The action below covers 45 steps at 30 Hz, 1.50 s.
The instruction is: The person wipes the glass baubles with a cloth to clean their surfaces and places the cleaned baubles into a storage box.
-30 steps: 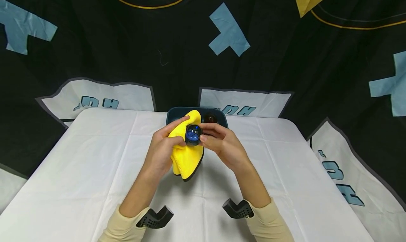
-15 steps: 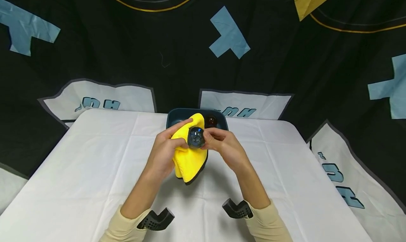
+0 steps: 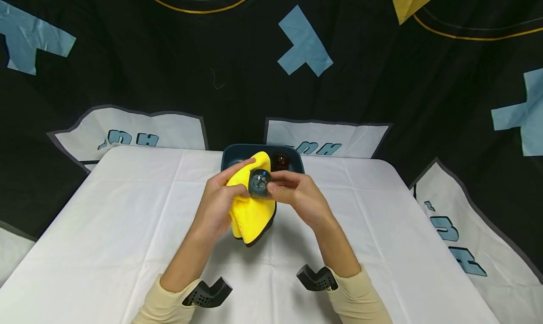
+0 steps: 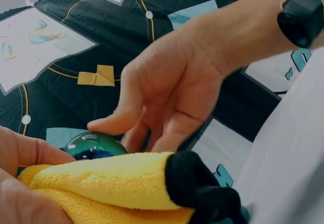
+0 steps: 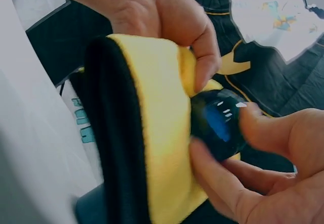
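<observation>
A dark, glossy glass ball (image 3: 259,183) lies against a yellow cloth (image 3: 252,220) with a black back, both held above the table. My left hand (image 3: 217,196) grips the cloth from the left, its thumb beside the ball. From the other side my right hand (image 3: 302,196) pinches the ball between thumb and fingers. In the left wrist view the ball (image 4: 93,145) looks green and blue, partly covered by the cloth (image 4: 111,178). Thumb and fingers of the right hand (image 5: 273,168) touch the ball (image 5: 217,125) in the right wrist view.
Just behind the hands stands a dark blue tray (image 3: 229,153), partly hidden by the cloth. A dark red ball (image 3: 280,161) sits in its right part. A white sheet (image 3: 127,220) covers the table, and a black printed backdrop (image 3: 237,74) hangs behind it.
The ball has turned in the cloth: its bright blue look has given way to greyish. Right-hand fingers have shifted on it. Cloth and ball moved slightly right, then a little back left.
</observation>
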Motion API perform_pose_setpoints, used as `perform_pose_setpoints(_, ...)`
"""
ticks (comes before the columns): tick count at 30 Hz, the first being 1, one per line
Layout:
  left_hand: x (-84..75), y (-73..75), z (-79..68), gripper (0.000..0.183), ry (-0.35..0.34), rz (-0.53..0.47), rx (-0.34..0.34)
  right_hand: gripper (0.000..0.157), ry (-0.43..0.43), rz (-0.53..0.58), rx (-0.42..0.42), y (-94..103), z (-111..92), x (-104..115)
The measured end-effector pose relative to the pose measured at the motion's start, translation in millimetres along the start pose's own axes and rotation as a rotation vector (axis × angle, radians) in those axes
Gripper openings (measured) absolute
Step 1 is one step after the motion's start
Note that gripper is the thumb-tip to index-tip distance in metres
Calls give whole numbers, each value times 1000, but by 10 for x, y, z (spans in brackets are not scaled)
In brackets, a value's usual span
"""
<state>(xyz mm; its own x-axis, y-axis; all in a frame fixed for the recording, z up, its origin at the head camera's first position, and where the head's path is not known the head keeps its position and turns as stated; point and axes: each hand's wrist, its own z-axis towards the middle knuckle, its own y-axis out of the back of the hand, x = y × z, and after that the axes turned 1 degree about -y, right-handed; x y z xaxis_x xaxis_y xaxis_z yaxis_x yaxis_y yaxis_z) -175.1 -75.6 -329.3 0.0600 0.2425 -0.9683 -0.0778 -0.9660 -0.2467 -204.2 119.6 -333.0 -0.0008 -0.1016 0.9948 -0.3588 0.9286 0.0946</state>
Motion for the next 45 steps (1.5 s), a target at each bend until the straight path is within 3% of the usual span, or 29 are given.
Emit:
perform_pose_setpoints(5, -19, -5, -8, 65, -8, 30, -20, 40, -36, -31, 25, -14, 5, 7)
perform_pose_setpoints(11, -4, 9, 0, 64, -12, -6, -6, 40, 6, -13, -45, -45, -11, 27)
perform_pose_setpoints(17, -12, 12, -10, 63, -15, -11, 1, 47, 33, 11, 12, 13, -34, 31)
perform_pose_setpoints(26, -25, -6, -20, 65, -12, 21, 6, 40, -31, -50, 10, 49, -25, 29)
perform_pose_setpoints(33, -9, 2, -11, 64, -9, -2, 7, 43, 23, -23, -17, 14, -22, 33)
perform_pose_setpoints(39, -9, 6, -13, 64, -4, -1, 1, 50, 29, 37, 13, 39, -24, 37)
perform_pose_setpoints(45, 4, 2, -8, 63, 2, 10, -5, 44, 5, -41, -35, 27, -23, 18)
